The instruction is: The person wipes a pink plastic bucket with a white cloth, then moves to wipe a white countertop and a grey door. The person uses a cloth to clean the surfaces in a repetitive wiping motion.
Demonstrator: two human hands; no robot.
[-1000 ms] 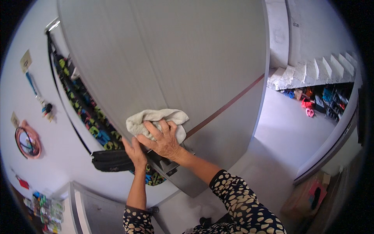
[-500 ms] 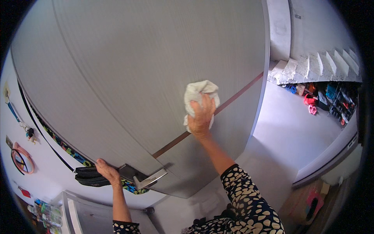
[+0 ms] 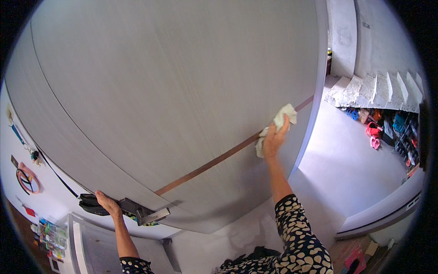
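A white cloth [image 3: 285, 115] is bunched under my right hand [image 3: 275, 137], which presses it against a pale grey door [image 3: 182, 91]. The cloth lies over the brown stripe [image 3: 219, 160] that crosses the door, close to the door's right side. My left hand [image 3: 107, 204] grips the door's edge at lower left, beside the metal lever handle [image 3: 155, 216]; part of its fingers is hidden behind the edge. A black bag [image 3: 91, 204] hangs by a strap right behind that hand.
Keys [image 3: 34, 155] and a pink ring-shaped item [image 3: 28, 178] hang on the left wall. A grey cabinet [image 3: 105, 246] stands below. Through the doorway, shoes and bags [image 3: 374, 130] lie beneath white stairs [image 3: 365, 91]. A cardboard box [image 3: 342, 251] sits at lower right.
My right hand has slid the cloth rightward along the stripe toward the door's right side. My left hand still grips the edge. The view has shifted a little.
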